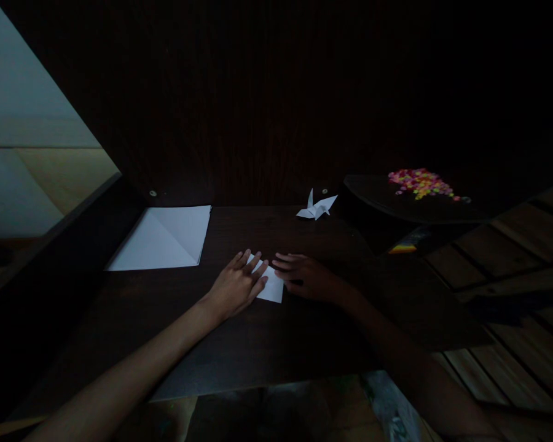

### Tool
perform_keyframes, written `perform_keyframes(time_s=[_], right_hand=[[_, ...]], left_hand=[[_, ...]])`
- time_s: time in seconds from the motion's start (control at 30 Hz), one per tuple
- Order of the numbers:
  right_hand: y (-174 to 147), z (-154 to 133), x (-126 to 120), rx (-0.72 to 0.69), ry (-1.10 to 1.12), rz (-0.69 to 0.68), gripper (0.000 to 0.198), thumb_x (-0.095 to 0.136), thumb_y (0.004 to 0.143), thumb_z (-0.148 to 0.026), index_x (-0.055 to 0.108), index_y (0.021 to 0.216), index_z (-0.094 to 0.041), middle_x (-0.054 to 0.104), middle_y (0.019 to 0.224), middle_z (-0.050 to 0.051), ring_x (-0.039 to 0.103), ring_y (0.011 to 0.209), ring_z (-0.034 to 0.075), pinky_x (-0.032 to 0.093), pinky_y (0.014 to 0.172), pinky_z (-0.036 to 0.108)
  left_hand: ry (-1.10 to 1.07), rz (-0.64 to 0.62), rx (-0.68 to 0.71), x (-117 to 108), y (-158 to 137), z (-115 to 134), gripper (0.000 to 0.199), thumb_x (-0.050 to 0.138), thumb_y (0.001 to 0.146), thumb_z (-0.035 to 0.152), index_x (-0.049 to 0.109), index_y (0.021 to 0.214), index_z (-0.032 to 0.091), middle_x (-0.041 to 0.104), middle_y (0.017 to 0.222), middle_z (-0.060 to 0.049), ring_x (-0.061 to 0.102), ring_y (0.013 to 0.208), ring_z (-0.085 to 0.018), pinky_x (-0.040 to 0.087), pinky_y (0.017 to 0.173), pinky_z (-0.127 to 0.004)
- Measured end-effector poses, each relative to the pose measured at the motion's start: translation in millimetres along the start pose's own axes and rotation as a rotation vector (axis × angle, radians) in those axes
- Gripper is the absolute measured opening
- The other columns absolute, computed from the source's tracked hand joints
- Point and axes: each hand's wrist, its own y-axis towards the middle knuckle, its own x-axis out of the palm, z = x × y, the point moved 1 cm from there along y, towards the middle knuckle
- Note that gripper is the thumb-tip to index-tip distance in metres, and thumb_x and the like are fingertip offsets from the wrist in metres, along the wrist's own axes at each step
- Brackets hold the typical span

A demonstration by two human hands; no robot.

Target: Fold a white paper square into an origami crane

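A small folded piece of white paper (271,290) lies flat on the dark wooden desk (203,350) in front of me. My left hand (236,283) rests over its left part, fingers spread and pressing on it. At its right edge, my right hand (304,276) touches the paper with fingers stretched out. The left hand hides part of the sheet, so its full outline does not show. Farther back on the desk stands a white origami crane (317,207), apart from both hands.
A stack of white paper sheets (166,236), the top one creased diagonally, lies at the back left. On a raised rounded shelf (373,196) at the right sits a heap of small pink and yellow pieces (421,184). A dark panel (239,104) rises behind the desk.
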Motion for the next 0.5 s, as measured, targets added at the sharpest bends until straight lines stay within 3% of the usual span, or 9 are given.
perform_keyframes(time_s=[0.13,0.33,0.5], right_hand=[[-3.8,2.8,-2.6,-0.032,0.021,0.075,0.025,0.061,0.084,-0.02,0.071,0.106,-0.018,0.058,0.133,0.01,0.048,0.129,0.029,0.044,0.101,0.05],[-4.0,1.2,-1.4,0.06,0.083,0.303,0.02,0.065,0.083,-0.027,0.072,0.099,-0.018,0.071,0.112,0.01,0.064,0.106,0.023,0.054,0.089,0.039],[0.6,-2.4,2.5,-0.037,-0.024,0.303,0.016,0.059,0.087,-0.022,0.07,0.098,-0.017,0.072,0.103,0.009,0.064,0.093,0.02,0.055,0.078,0.034]], left_hand=[[-0.037,-0.013,-0.062,-2.5,1.8,2.7,0.045,0.037,0.098,0.042,0.057,0.13,0.017,0.055,0.137,-0.012,0.044,0.132,-0.031,0.037,0.109,-0.047],[-0.049,-0.005,-0.079,0.1,2.4,4.2,0.049,0.041,0.096,0.046,0.058,0.129,0.015,0.054,0.137,-0.014,0.044,0.132,-0.032,0.038,0.108,-0.046],[-0.05,-0.004,-0.078,0.8,2.5,3.3,0.05,0.042,0.095,0.047,0.057,0.13,0.016,0.054,0.137,-0.013,0.044,0.132,-0.033,0.038,0.108,-0.047]])
